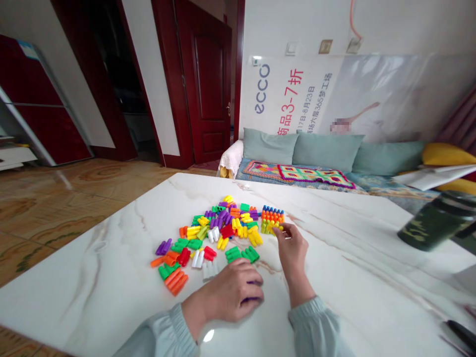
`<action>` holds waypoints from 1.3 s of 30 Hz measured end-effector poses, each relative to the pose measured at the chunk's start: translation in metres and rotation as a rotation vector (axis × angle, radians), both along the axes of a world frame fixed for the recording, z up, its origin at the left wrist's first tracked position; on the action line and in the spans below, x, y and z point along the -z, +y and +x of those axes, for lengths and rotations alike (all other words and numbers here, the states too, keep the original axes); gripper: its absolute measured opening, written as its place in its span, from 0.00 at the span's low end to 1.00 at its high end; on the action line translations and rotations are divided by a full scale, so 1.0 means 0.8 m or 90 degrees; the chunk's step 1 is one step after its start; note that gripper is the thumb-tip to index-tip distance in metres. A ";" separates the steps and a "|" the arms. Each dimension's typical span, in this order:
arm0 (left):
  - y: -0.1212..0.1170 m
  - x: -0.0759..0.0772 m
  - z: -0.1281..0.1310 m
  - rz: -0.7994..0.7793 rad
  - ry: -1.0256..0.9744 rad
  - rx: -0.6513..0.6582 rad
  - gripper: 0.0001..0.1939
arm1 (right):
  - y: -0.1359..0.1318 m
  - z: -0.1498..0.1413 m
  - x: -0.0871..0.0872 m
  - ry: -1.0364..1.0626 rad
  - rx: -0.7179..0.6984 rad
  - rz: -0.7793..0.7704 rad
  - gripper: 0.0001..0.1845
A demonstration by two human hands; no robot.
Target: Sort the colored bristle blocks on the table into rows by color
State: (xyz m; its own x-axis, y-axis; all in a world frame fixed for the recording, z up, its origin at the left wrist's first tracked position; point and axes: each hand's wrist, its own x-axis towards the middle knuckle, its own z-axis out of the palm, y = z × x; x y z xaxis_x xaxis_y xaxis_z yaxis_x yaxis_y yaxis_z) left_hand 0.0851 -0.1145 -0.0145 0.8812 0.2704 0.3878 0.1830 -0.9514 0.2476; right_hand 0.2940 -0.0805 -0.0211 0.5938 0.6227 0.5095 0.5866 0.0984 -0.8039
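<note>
A scatter of small plastic building pieces in many colours lies on the white marble table. At its far right stands a built block of orange, blue and green pieces. My right hand pinches a yellow piece against that block's near edge. My left hand rests on the table closer to me, fingers curled over a purple piece that is mostly hidden beneath them.
A dark camouflage-patterned cylinder lies at the table's right side. A black object sits at the near right corner. Behind the table are a sofa with green cushions and a dark red door.
</note>
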 end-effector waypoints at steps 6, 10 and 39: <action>0.024 -0.002 -0.019 0.010 -0.041 -0.162 0.08 | 0.000 0.007 0.010 -0.158 0.002 -0.175 0.15; 0.024 -0.001 -0.015 0.008 -0.068 -0.192 0.06 | 0.003 0.006 0.019 -0.187 -0.024 -0.187 0.15; 0.024 0.001 -0.014 -0.024 -0.096 -0.210 0.05 | -0.011 -0.036 0.002 -0.312 -0.119 -0.133 0.13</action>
